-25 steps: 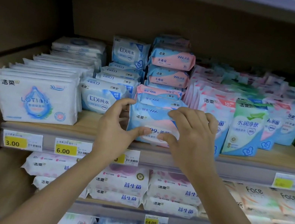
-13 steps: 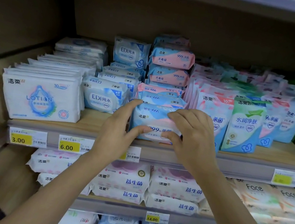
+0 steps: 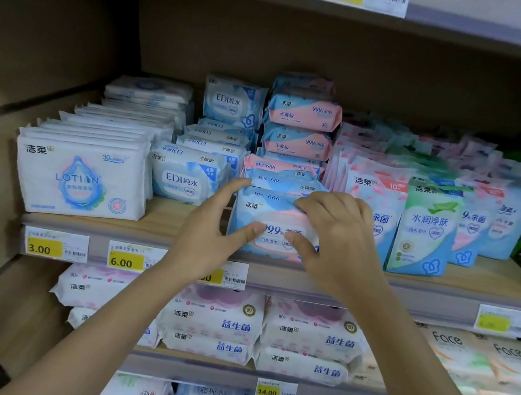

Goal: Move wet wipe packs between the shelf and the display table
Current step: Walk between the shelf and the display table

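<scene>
A blue-and-pink wet wipe pack [image 3: 273, 224] is gripped by both hands at the front edge of the wooden shelf [image 3: 178, 221], near the frame's centre. The left hand [image 3: 206, 240] is curled round the pack's left edge, thumb pressed on its front; the right hand [image 3: 337, 245] is closed over the upper right corner, thumb beneath the label. At nine o'clock of the pack stands an EDI pack [image 3: 184, 175]; at three o'clock, a green pack [image 3: 425, 233].
</scene>
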`<control>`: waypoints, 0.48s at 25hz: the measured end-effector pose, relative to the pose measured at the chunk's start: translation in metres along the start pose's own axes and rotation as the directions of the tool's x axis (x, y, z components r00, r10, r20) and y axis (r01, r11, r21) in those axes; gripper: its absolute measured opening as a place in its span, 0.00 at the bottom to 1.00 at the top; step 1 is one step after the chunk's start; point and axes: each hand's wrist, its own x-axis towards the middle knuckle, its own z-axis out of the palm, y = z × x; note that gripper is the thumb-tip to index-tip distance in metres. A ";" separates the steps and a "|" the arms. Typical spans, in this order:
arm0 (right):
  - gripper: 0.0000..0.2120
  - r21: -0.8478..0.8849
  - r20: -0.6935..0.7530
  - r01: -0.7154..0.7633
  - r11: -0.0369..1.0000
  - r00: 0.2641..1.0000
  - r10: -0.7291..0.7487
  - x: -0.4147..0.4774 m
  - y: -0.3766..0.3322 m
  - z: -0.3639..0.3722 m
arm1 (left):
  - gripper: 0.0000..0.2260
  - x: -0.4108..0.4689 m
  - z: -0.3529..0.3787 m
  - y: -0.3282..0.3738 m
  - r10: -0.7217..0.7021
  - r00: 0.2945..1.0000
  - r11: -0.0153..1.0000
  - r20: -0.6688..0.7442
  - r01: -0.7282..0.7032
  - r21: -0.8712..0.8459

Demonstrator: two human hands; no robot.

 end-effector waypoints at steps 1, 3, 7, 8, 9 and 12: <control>0.20 0.000 -0.003 0.002 1.000 1.000 -0.002 -0.001 0.000 0.000 | 0.26 -0.001 0.000 0.001 0.010 1.000 1.000 -0.007 -0.010 -0.003; 0.20 0.018 -0.015 -0.017 1.000 1.000 0.017 -0.003 0.002 -0.001 | 0.28 -0.002 -0.001 0.003 0.060 0.996 0.998 -0.062 -0.058 0.019; 0.12 0.174 -0.100 -0.116 0.978 0.986 0.135 -0.001 0.002 -0.011 | 0.19 -0.013 -0.012 0.009 0.201 0.962 0.978 -0.186 -0.186 0.093; 0.10 0.209 -0.126 -0.120 0.971 0.981 0.148 0.000 -0.001 -0.016 | 0.16 -0.017 -0.016 0.012 0.231 0.952 0.971 -0.203 -0.213 0.105; 0.08 0.258 -0.141 -0.114 0.959 0.978 0.154 0.000 -0.006 -0.020 | 0.13 -0.024 -0.020 0.014 0.248 0.946 0.967 -0.211 -0.229 0.107; 0.05 0.355 -0.091 -0.092 0.930 0.987 0.132 -0.003 -0.028 -0.025 | 0.10 -0.050 -0.039 0.019 0.282 0.943 0.954 -0.176 -0.255 0.160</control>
